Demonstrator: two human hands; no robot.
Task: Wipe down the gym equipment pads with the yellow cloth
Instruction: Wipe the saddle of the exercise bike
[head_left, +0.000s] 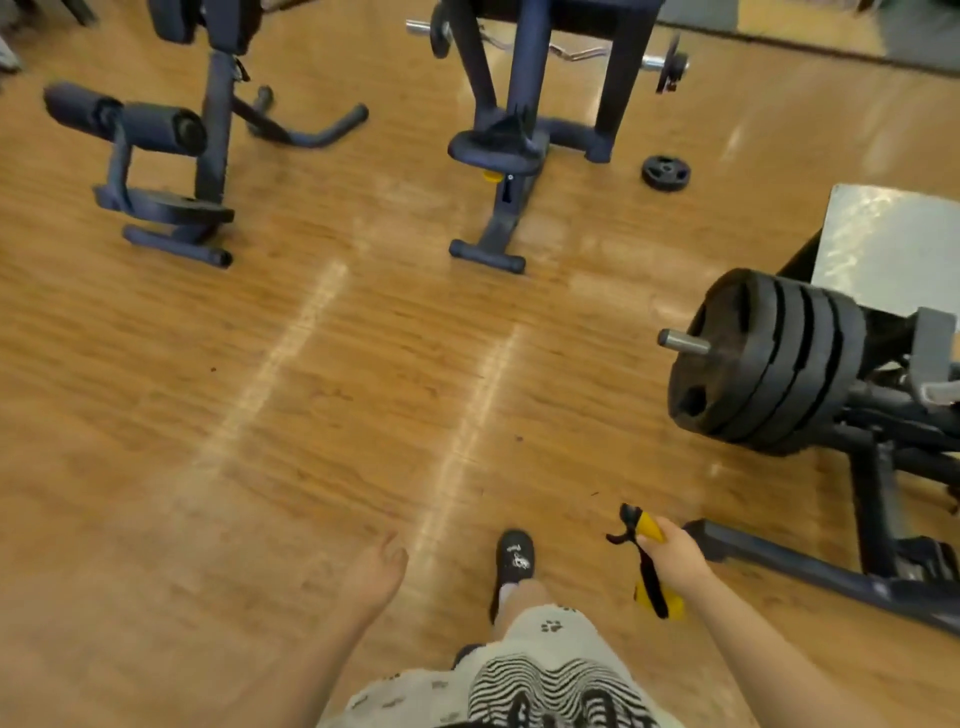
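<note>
Upper left of frame: roller-pad machine, two dark cylindrical pads side by side on a dark blue frame, standing on the wood floor.
Lower centre-left: left hand, fingers loosely curled, holding nothing, above bare floor.
Upper centre: seat machine, small dark padded seat on a blue post, yellow knob just under the seat. Curl bar with plates behind its frame, partly hidden.
Lower centre: black shoe on the floor, patterned shorts below it at the frame edge.
Lower centre-right: right hand, grip closed round the yellow cloth; yellow shows above and below the fist, with black strap-like parts running along it. Exact make-up of the bundle unclear from blur. Cloth well apart from every pad.
Upper right: loose plate flat on the floor.
Right: plate stack on a steel sleeve of a dark machine, grey platform behind.
</note>
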